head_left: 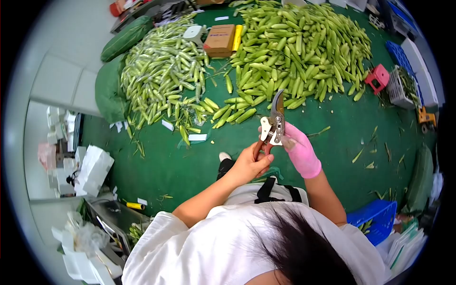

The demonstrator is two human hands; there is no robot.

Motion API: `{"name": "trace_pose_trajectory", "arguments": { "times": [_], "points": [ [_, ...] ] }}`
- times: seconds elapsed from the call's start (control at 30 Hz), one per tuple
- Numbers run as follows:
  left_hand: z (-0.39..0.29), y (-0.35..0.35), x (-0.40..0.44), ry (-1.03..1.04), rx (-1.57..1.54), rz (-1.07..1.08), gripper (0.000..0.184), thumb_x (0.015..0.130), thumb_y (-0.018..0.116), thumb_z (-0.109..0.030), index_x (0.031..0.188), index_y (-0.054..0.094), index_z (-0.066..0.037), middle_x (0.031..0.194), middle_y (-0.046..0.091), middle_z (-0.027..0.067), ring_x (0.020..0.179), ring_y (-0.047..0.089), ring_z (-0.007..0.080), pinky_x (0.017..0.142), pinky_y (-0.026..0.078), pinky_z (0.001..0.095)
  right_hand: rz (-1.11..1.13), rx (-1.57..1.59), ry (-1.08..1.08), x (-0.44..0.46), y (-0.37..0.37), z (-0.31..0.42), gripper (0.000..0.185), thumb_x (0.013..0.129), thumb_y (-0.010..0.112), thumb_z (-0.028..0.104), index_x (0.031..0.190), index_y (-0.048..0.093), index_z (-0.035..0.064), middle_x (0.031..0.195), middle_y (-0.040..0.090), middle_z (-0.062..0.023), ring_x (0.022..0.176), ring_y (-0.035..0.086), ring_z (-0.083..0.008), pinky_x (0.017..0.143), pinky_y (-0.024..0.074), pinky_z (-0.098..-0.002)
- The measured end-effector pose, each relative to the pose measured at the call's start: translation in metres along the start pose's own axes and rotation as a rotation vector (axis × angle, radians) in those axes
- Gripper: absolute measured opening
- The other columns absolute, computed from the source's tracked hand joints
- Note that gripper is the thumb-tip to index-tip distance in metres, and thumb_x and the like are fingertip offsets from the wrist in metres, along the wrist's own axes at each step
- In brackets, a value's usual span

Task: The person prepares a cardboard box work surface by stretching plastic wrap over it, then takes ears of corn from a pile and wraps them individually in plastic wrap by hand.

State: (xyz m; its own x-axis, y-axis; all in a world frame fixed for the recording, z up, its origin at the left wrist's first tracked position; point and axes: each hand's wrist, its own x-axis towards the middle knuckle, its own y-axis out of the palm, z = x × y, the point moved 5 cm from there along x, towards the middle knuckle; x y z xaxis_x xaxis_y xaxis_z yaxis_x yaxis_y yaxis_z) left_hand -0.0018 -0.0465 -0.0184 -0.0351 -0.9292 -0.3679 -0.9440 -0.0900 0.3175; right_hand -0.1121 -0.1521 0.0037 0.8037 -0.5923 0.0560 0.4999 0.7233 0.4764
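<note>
My bare left hand (252,165) is closed round the red-brown handles of a pair of pruning shears (277,121). Their curved blade points up and away from me, and the blades look closed. On my right hand (302,151) is a pink glove; its fingers grip the shears near the pivot, partly hidden behind them. Beyond the shears lies a large pile of green corn cobs (297,52) on the floor. To its left spreads another pile of corn cobs (164,71), many wrapped in clear plastic.
A cardboard box (220,40) and a white stool (194,33) stand between the piles. At the right are a red stool (377,79), a white crate (401,88) and a blue basket (380,221). Green sacks (110,90) and white foam boxes (96,170) line the left.
</note>
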Motion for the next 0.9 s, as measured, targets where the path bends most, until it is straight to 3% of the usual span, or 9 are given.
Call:
{"name": "trace_pose_trajectory", "arguments": {
  "times": [0.07,0.1,0.2,0.3,0.4,0.5,0.67,0.77,0.9],
  "points": [
    [-0.016,-0.018,-0.015,-0.056,0.102,-0.018,0.022,0.101,0.064,-0.02,0.107,0.045,-0.01,0.067,0.048,-0.0004,0.054,0.045,0.0087,0.045,0.033,0.0242,-0.043,0.036,0.011,0.008,0.02,-0.006,0.05,0.104,0.053,0.033,0.14,0.052,-0.0022,0.126,0.066,-0.0116,0.108,0.065,-0.0182,0.1,0.0472,-0.0326],
    [0.002,-0.005,0.073,-0.023,-0.043,0.033,0.022,0.1,0.065,-0.018,0.105,0.046,-0.009,0.066,0.049,-0.0004,0.053,0.044,0.0075,0.045,0.033,0.0247,-0.122,-0.124,0.096,0.04,-0.05,0.01,0.048,0.105,0.051,0.032,0.137,0.053,-0.0025,0.122,0.067,-0.0115,0.1,0.066,-0.0177,0.095,0.0491,-0.0322],
    [-0.03,-0.094,0.09,0.104,0.391,-0.2,0.022,0.095,0.069,-0.013,0.102,0.051,-0.003,0.072,0.046,-0.0034,0.06,0.04,0.0052,0.052,0.035,0.0239,-0.19,-0.172,-0.018,0.125,-0.029,-0.035,0.042,0.106,0.046,0.03,0.128,0.058,-0.0034,0.105,0.071,-0.011,0.073,0.066,-0.0162,0.076,0.0547,-0.0317],
    [-0.044,-0.171,0.126,0.058,0.356,-0.242,0.036,0.092,0.071,-0.015,0.121,0.057,0.002,0.081,0.048,-0.0025,0.07,0.042,0.0055,0.059,0.038,0.0234,-0.365,-0.147,0.081,0.211,-0.029,-0.087,0.054,0.105,0.045,0.044,0.124,0.058,-0.0047,0.103,0.072,-0.0149,0.086,0.071,-0.0217,0.079,0.0561,-0.0328],
    [-0.086,-0.259,0.168,0.153,0.509,-0.213,0.042,0.097,0.066,-0.018,0.133,0.054,0.0,0.079,0.052,-0.0006,0.066,0.045,0.005,0.056,0.038,0.0229,-0.522,-0.029,0.147,0.309,-0.021,-0.129,0.054,0.105,0.046,0.049,0.111,0.059,-0.0029,0.095,0.071,-0.015,0.077,0.07,-0.0225,0.07,0.0567,-0.0335],
    [-0.127,-0.336,0.193,-0.252,0.132,-0.069,0.039,0.101,0.062,-0.022,0.134,0.054,-0.003,0.069,0.054,-0.0002,0.053,0.046,0.0059,0.048,0.036,0.0236,-0.428,0.078,0.254,0.402,-0.004,-0.14,0.058,0.103,0.049,0.053,0.111,0.059,-0.0034,0.092,0.071,-0.0148,0.074,0.069,-0.0227,0.067,0.0568,-0.034],
    [-0.175,-0.426,0.245,-0.277,-0.171,0.018,0.023,0.102,0.061,-0.029,0.095,0.051,-0.01,0.069,0.059,0.0026,0.05,0.055,0.0111,0.046,0.042,0.0244,-0.252,0.401,0.403,0.506,0.021,-0.171,0.062,0.097,0.066,0.041,0.141,0.045,0.0021,0.132,0.06,-0.0181,0.122,0.058,-0.0283,0.104,0.0484,-0.0452],
    [-0.189,-0.478,0.278,-0.308,-0.252,0.079,0.022,0.102,0.061,-0.029,0.101,0.05,-0.01,0.075,0.061,0.0041,0.056,0.057,0.0121,0.048,0.044,0.0248,-0.359,0.618,0.498,0.574,0.013,-0.197,0.057,0.097,0.066,0.033,0.141,0.044,0.0038,0.132,0.06,-0.0162,0.117,0.061,-0.0289,0.105,0.0475,-0.0432],
    [-0.219,-0.562,0.327,-0.33,-0.598,-0.042,0.022,0.102,0.06,-0.032,0.107,0.053,-0.012,0.076,0.059,0.0023,0.055,0.052,0.0099,0.047,0.04,0.0231,-0.055,0.549,0.56,0.689,0.007,-0.205,0.045,0.095,0.068,0.03,0.13,0.054,0.005,0.13,0.062,-0.0134,0.114,0.061,-0.0262,0.102,0.0482,-0.0425]
  ]
}}
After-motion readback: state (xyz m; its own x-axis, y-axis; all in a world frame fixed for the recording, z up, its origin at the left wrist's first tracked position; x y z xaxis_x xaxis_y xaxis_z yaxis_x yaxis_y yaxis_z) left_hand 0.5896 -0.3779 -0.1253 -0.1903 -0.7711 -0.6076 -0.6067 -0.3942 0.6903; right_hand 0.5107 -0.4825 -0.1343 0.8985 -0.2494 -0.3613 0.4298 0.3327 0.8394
